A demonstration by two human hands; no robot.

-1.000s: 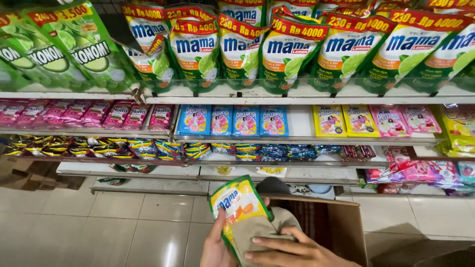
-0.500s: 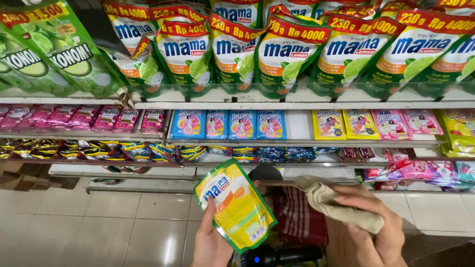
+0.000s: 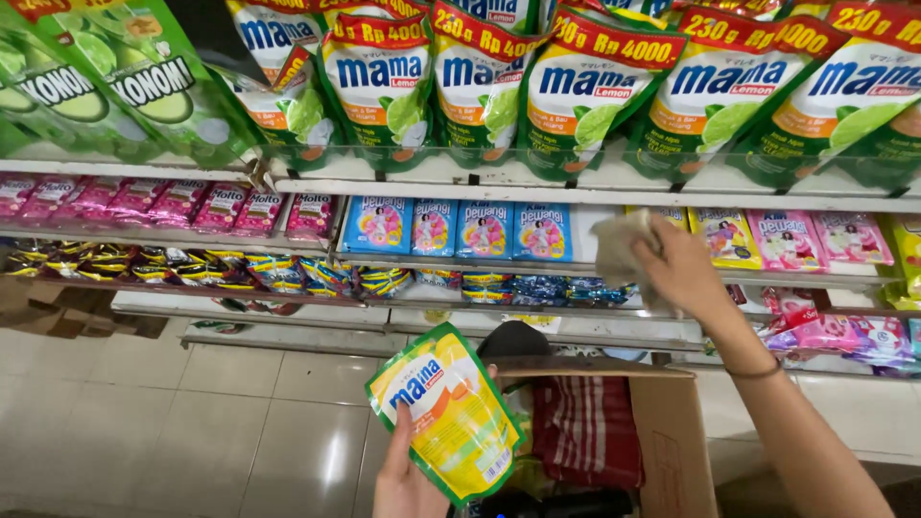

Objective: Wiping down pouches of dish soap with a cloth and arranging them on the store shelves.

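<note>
Shop shelves fill the far side, above a pale tiled floor. Green pouches hang in a row along the top shelf. Below them sit small sachets: pink ones at the left, blue ones in the middle, yellow and pink ones at the right. A lower shelf holds mixed dark and bright packets.

Near the bottom middle, the left hand holds up a yellow pouch with a green edge. Its fingers are curled around the pouch's lower left side, thumb on the front. The pouch tilts to the left, just above an open cardboard box that stands on the floor. Inside the box lies a red striped cloth.

At the right, the right hand reaches up to the sachet shelf. Its fingers are closed on a crumpled beige rag, which is pressed against the shelf front beside the blue sachets. A thin dark band circles that wrist.
</note>
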